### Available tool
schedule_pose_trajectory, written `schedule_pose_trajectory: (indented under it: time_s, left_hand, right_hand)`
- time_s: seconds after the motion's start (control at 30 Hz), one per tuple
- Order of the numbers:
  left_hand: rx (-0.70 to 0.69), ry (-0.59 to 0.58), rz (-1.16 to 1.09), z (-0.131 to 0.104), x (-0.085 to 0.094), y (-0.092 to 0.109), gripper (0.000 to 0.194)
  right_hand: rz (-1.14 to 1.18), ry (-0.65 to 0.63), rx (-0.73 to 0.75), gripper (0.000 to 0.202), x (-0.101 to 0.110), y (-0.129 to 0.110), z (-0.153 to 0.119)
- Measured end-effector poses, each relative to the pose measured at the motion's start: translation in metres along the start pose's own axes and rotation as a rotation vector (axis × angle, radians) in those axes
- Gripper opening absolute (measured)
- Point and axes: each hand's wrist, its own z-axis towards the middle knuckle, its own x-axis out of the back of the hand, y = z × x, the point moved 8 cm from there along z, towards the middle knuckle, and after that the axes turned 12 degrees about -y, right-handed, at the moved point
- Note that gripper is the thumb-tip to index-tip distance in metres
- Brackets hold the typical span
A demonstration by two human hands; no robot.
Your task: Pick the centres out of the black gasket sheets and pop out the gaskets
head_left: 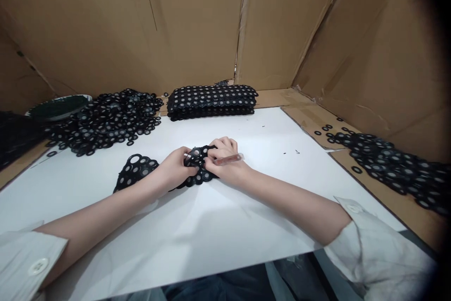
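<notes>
- Left hand point(173, 168): pinched the ring sheet point(199, 177), which lay on the white board point(260, 240).
- Right hand point(225, 169): gripped a translucent handle point(229, 159), fingers against the sheet; tip hidden.
- Hazards: a slipping handle could have jabbed the left thumb; uneven pulling could have distorted the rings.

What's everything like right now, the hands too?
Left hand: pinching the ring piece.
Right hand: closed on the ring piece.
Ring piece: joined, bunched up.
Clear-handled tool: held in the right hand.
Back bundle: layered.
Left-side rings: heaped.
Dish: full.
Right-side rings: heaped.
</notes>
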Motion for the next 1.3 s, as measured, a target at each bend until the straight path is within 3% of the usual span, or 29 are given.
schedule_pose_trajectory:
  time_s: [0.13, 0.23, 0.37, 0.43, 0.7, 0.87, 1.0, 1.17, 1.3]
  left_hand:
    - [-0.074, -0.047, 0.037, -0.001, -0.002, 0.006, 0.032]
    - [-0.109, -0.041, 0.203, 0.001, 0.006, 0.012, 0.032]
    - [-0.074, -0.229, 0.374, 0.005, 0.001, 0.011, 0.025]
    - [-0.082, -0.284, 0.315, 0.005, 0.0, 0.011, 0.025]
    - [-0.045, -0.22, -0.185, -0.006, 0.013, -0.003, 0.024]
    - [-0.08, -0.142, -0.364, -0.013, 0.019, 0.0, 0.026]
    - [-0.109, -0.092, -0.403, -0.011, 0.023, -0.004, 0.025]
    - [-0.116, -0.002, -0.449, -0.004, 0.028, -0.02, 0.029]
    - [-0.115, -0.012, -0.449, -0.002, 0.025, -0.023, 0.03]
  right_hand:
    - [-0.06, 0.029, 0.057, 0.028, 0.0, -0.002, 0.001]
    - [0.022, -0.013, 0.068, 0.03, 0.002, 0.002, 0.003]
    - [0.185, -0.032, 0.05, 0.026, 0.01, 0.007, 0.003]
    - [0.298, -0.025, 0.014, 0.025, 0.014, 0.012, 0.004]
    - [0.761, 0.201, -0.124, 0.021, 0.038, 0.053, 0.005]
    - [1.058, 0.114, -0.266, 0.019, 0.014, 0.067, 0.006]
    - [1.204, 0.119, -0.268, 0.015, 0.009, 0.068, 0.006]
    - [1.411, -0.055, -0.169, 0.014, -0.003, 0.048, 0.007]
    - [1.375, -0.2, -0.102, 0.02, -0.018, 0.025, 0.005]
